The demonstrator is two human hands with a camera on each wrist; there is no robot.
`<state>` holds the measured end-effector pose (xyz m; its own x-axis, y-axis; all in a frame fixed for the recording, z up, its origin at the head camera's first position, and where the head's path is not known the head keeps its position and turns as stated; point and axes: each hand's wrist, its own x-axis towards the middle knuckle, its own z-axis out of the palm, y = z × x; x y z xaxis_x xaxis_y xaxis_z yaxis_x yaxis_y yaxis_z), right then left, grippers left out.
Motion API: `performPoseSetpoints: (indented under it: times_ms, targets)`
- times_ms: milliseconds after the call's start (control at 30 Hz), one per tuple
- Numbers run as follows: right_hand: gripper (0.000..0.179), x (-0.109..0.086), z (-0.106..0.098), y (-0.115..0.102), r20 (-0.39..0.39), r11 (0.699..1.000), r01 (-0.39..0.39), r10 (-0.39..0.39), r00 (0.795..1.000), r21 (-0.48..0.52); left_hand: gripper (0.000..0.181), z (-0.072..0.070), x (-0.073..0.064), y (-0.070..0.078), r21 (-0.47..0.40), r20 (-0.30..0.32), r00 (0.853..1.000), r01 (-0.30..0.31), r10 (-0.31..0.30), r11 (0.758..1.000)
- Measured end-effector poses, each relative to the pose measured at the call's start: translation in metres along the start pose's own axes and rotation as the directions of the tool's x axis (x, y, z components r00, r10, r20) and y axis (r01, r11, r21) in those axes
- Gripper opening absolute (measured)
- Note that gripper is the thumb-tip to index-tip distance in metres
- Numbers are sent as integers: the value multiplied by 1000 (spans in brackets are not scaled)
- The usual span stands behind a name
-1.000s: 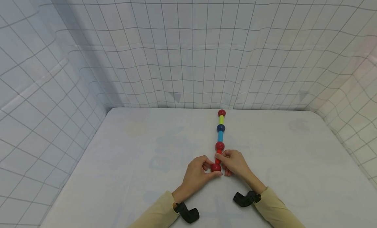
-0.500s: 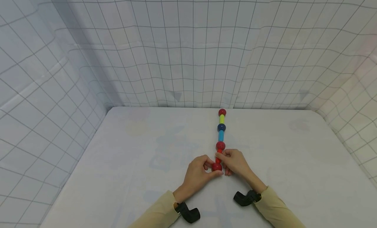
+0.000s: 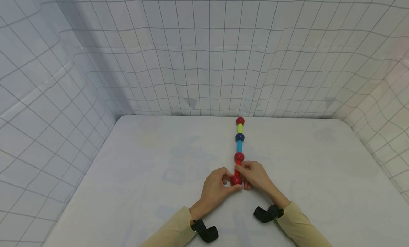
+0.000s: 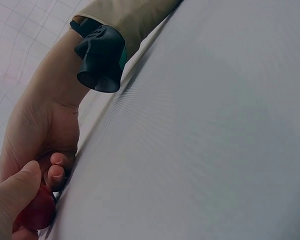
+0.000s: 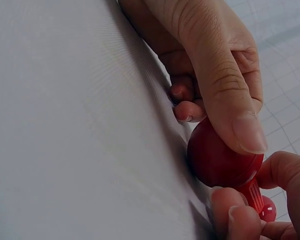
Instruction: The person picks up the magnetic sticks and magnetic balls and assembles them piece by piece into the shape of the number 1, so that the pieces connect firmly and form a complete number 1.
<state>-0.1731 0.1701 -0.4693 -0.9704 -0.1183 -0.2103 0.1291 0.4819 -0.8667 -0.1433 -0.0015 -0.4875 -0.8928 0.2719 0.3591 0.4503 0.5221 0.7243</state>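
Observation:
A straight chain of balls and rods lies on the white table, pointing away from me in the head view. My left hand point(image 3: 213, 187) pinches the nearest red ball point(image 3: 236, 180) between thumb and fingers. Just beyond it, my right hand point(image 3: 254, 175) grips the short red rod point(image 3: 237, 171) joined to that ball. In the right wrist view, the left thumb lies across the red ball point(image 5: 217, 157), and the ribbed red rod point(image 5: 252, 196) shows between the right fingers. Further along come another red ball point(image 3: 239, 157), a light blue rod point(image 3: 239, 146) and a dark blue ball point(image 3: 239, 137).
The chain's far part is a yellow-green rod point(image 3: 240, 128) and an end red ball point(image 3: 240, 121) close to the table's back edge. White grid-patterned curtains point(image 3: 204, 62) hang behind and at both sides. Each wrist wears a black camera mount point(image 3: 206, 231).
The near red ball and my left hand have shifted slightly right and away from me. The chain has turned a little straighter. Both hands keep their hold.

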Motion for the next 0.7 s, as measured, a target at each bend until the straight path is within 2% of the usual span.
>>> performPoseSetpoints:
  times_ms: [133,500,700]
  targets:
    - [26,1,-1,1,8,1000,3,-3,1000,-6,35,2,0,-1,20,-15,1000,-19,20,1000]
    - [25,2,-3,1,45,1000,4,-4,999,2,37,1,0,3,32,-5,1000,-15,15,999]
    - [26,3,-3,1,58,1000,1,-2,998,17,36,2,-2,0,40,-10,999,-52,52,998]
